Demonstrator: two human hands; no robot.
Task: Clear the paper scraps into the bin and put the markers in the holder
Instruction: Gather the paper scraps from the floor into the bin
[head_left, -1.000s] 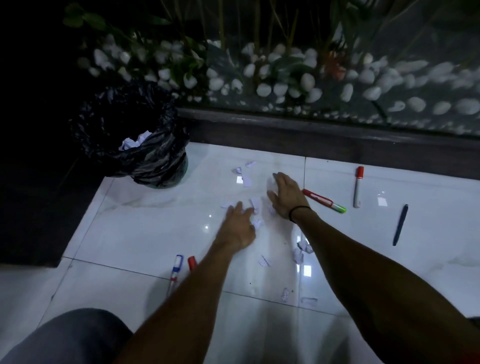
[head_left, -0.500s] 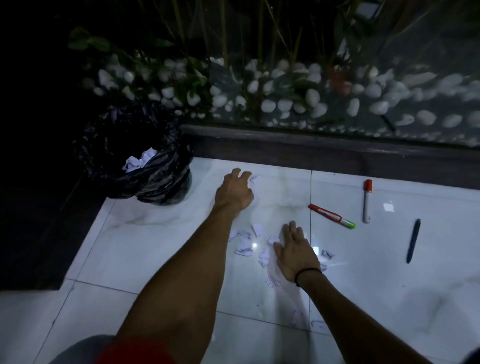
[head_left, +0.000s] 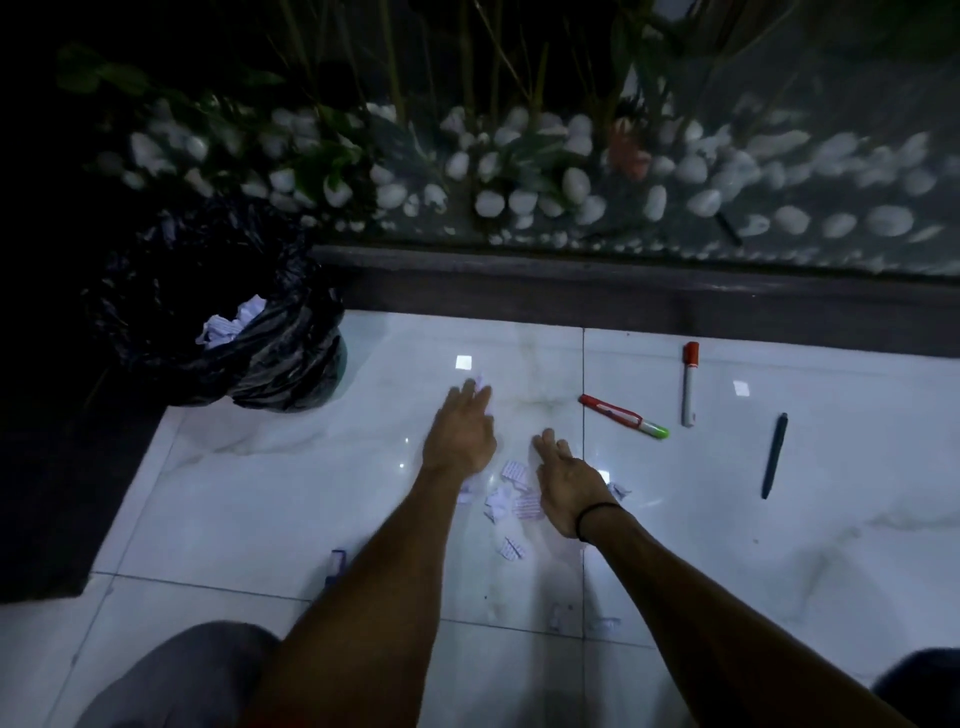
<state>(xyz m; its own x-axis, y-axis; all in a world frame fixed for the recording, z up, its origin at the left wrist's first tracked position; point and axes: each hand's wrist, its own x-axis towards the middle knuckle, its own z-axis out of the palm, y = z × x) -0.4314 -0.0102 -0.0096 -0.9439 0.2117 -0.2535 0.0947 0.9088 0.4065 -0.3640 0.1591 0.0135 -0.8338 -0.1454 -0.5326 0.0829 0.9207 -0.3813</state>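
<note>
Paper scraps (head_left: 511, 493) lie loose on the white floor (head_left: 260, 467), most of them bunched in the gap between the two hands, with one (head_left: 480, 382) just past the left fingers (head_left: 475, 395) and another (head_left: 618, 489) tucked beside the right wrist. Both the left hand (head_left: 460, 436) and the right hand (head_left: 569, 488) rest flat, fingers straight and close together, holding nothing. The step in hand looks like raking the bits into one heap. To do it well, draw the far scrap back with the left fingertips, sweep both palms inward, and cup the pile before lifting it to the bin (head_left: 270, 358), beyond and to the left of the left fingers. A red and green marker (head_left: 623, 417) lies just past the right fingers; keep clear of it.
</note>
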